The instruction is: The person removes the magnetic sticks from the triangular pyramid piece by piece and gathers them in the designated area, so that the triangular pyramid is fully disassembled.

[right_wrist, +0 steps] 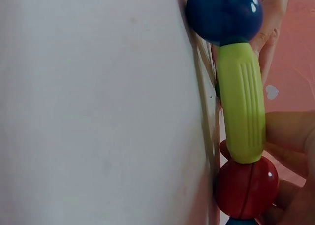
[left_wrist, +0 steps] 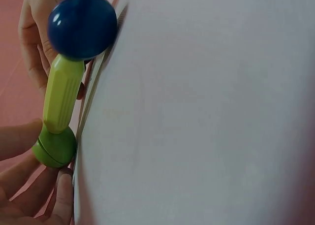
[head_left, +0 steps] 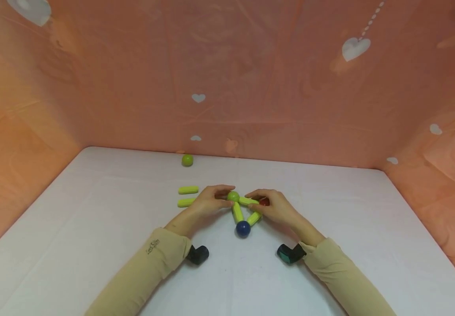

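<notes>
Three yellow-green sticks and three balls form a triangle on the table. Its green ball (head_left: 233,196) is pinched between the thumb and fingers of my left hand (head_left: 210,199). My right hand (head_left: 276,207) holds the red ball (right_wrist: 247,186), its thumb against the adjoining stick (right_wrist: 242,102); in the head view the fingers cover most of this ball. Nearest me lies the blue ball (head_left: 243,228), joined by one stick (head_left: 237,212) to the green ball and by another (head_left: 254,218) to the red corner. A third stick (head_left: 248,201) spans the far side between both hands.
Two loose yellow-green sticks, one farther back (head_left: 188,189) and one partly behind the left hand (head_left: 185,202), lie to the left. Another green ball (head_left: 187,160) sits near the back edge of the white table (head_left: 93,210). Orange cloth (head_left: 227,79) with hearts surrounds it.
</notes>
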`<state>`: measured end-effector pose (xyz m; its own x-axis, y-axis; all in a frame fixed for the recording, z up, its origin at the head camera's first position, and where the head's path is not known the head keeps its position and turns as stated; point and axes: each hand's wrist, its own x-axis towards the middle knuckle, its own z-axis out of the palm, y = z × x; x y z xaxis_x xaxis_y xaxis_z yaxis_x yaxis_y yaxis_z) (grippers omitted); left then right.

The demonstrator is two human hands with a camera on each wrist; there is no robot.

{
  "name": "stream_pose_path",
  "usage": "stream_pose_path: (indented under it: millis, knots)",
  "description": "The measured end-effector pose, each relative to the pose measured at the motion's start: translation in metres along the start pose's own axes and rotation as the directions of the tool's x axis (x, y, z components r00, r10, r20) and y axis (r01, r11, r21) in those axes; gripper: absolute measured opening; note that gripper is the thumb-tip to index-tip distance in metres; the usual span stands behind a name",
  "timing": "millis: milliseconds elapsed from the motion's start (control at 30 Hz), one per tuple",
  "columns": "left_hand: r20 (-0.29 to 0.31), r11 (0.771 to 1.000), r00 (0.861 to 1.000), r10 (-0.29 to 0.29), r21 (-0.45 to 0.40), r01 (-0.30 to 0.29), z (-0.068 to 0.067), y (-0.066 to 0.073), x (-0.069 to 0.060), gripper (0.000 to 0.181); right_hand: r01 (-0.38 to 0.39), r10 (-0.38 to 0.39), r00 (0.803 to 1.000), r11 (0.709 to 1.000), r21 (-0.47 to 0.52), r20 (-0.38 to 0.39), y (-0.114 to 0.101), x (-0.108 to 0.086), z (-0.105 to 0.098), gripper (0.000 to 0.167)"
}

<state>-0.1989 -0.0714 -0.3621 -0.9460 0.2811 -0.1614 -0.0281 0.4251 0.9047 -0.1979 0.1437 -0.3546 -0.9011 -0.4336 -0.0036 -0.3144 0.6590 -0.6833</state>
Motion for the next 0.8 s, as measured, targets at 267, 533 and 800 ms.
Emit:
stream_pose_path:
  millis: [267,533,800]
  knots:
    - [-0.006,0.998,0.999,-0.04,0.046,0.04,0.0002,0.0018,-0.0003,0.037,-0.004,0.004,1.0,1.0,-0.023,-0.017,-0.0008,0.0009,-0.0003,0.023]
    - [0.004,0.996,0.999,-0.035,0.076,0.035,0.0018,0.0012,-0.0012,0.034,-0.002,0.0,0.999,0.999,-0.053,-0.039,-0.0005,0.0024,-0.0008,0.02]
    - [-0.028,0.993,0.998,-0.049,0.103,0.051,0.0045,0.0014,-0.0034,0.03,-0.002,-0.004,0.997,0.997,-0.082,-0.071,0.0059,0.0065,-0.0057,0.02]
